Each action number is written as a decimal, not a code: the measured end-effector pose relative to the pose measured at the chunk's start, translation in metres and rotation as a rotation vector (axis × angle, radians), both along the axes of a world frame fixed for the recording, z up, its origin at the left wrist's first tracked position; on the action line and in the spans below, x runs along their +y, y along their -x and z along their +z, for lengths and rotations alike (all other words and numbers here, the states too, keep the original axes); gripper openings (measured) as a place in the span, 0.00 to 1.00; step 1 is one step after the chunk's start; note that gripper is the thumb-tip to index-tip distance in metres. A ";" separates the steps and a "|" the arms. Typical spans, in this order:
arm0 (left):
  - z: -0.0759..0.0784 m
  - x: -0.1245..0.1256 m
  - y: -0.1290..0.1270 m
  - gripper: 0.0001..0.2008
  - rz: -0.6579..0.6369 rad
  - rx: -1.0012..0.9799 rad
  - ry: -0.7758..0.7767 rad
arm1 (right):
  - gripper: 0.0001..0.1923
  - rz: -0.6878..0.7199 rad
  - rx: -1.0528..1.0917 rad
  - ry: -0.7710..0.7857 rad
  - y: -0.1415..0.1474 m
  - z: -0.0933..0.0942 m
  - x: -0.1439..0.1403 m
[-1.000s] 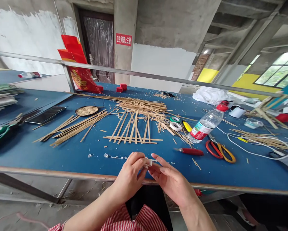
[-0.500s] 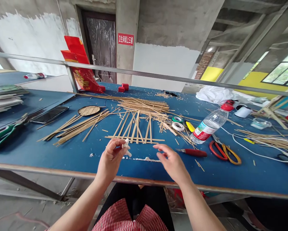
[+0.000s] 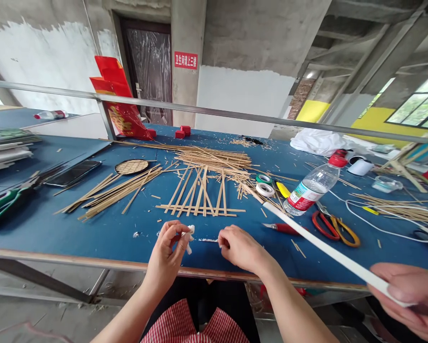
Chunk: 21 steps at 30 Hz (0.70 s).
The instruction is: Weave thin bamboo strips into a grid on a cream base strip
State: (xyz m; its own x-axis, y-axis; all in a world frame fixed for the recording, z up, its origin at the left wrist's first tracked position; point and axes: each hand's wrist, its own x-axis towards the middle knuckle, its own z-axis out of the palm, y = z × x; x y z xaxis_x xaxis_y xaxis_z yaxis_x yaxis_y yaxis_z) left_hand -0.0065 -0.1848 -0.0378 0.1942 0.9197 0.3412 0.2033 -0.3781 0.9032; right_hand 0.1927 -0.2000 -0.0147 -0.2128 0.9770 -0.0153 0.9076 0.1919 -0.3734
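My left hand [image 3: 170, 245] is closed in a pinch on a crumpled white tissue [image 3: 190, 233], just above the tabletop near the front edge. My right hand [image 3: 240, 245] rests low over the table with its fingers curled together. At its fingertips ends a thin line of white residue [image 3: 208, 240] on the blue surface; whether the fingers hold anything is hidden. Beyond both hands lie bamboo strips [image 3: 199, 190], several of them crossing two lengthwise ones. From the right, another person's hand [image 3: 406, 290] holds a long white strip [image 3: 324, 250] reaching across the table.
Right of my hands lie a red-handled knife [image 3: 287, 229], scissors [image 3: 335, 228], a water bottle [image 3: 312, 186] and tape rolls [image 3: 264, 189]. Bamboo bundles [image 3: 117, 193], a round woven piece [image 3: 131, 166], a phone [image 3: 74, 172] and green-handled pliers [image 3: 6, 205] are at left.
My right hand has moved left and down along the white line, and its fingers have curled in. Another person's hand with a long white strip has come in from the right.
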 end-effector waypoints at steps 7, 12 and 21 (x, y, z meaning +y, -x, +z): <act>-0.003 -0.021 -0.024 0.07 -0.300 -0.182 0.014 | 0.14 0.048 0.553 -0.115 0.005 0.016 -0.049; 0.000 -0.033 -0.054 0.01 -0.406 -0.260 0.079 | 0.06 -0.232 0.894 -0.163 0.002 -0.011 -0.068; 0.002 -0.019 -0.051 0.07 -0.388 -0.359 0.274 | 0.17 -0.488 1.154 -0.245 -0.038 -0.017 -0.105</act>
State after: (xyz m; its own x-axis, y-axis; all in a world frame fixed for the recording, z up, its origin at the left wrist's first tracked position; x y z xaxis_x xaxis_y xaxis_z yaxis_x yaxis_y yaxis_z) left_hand 0.0449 -0.2039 -0.0355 0.4499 0.8686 0.2079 -0.2389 -0.1073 0.9651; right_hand 0.2307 -0.3053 -0.0316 0.3979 0.9083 0.1291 0.0771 0.1071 -0.9913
